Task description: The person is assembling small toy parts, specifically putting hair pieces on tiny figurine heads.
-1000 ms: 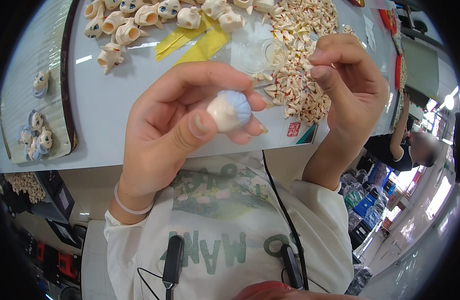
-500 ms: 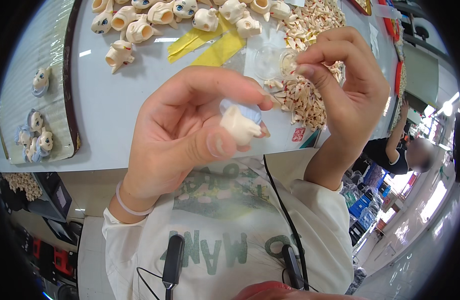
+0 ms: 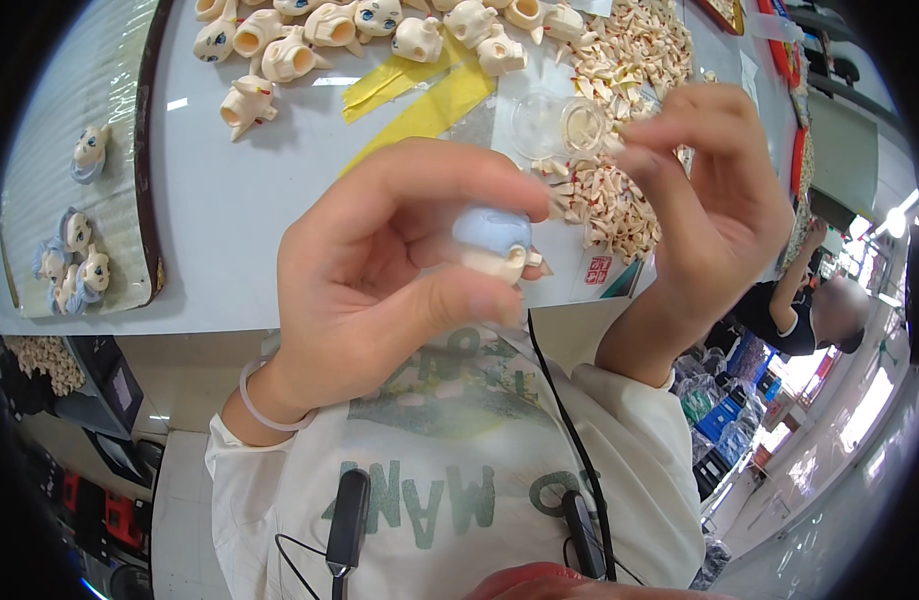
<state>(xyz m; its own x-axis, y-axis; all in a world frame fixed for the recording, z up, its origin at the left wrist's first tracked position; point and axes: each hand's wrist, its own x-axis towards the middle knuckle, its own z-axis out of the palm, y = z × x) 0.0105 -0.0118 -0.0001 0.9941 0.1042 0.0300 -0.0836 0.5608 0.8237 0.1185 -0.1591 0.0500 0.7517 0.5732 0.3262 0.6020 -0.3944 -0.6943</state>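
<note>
Between the thumb and fingers of my left hand [image 3: 370,260] is a small cream doll head [image 3: 493,240] with a light blue hair piece, raised in front of the table edge. A hollow cream stub sticks out on its side. My right hand [image 3: 725,195] is pinched, thumb against fingertips, beside a small round clear dish [image 3: 583,126]. Something tiny and pale may be at those fingertips, too small and blurred to name. Below the dish spreads a heap of small pointed cream pieces with red marks [image 3: 608,205].
Several hollow cream doll heads [image 3: 335,25] lie along the far side, one apart [image 3: 248,105]. Yellow tape strips [image 3: 420,110] cross the white table [image 3: 220,220]. At left, a lined tray [image 3: 55,180] holds blue-haired heads [image 3: 78,230]. Another person [image 3: 790,310] sits at far right.
My left hand has turned the doll head, so more of the blue hair and the side stub show. The right hand has drawn back slightly right and down from the clear dish.
</note>
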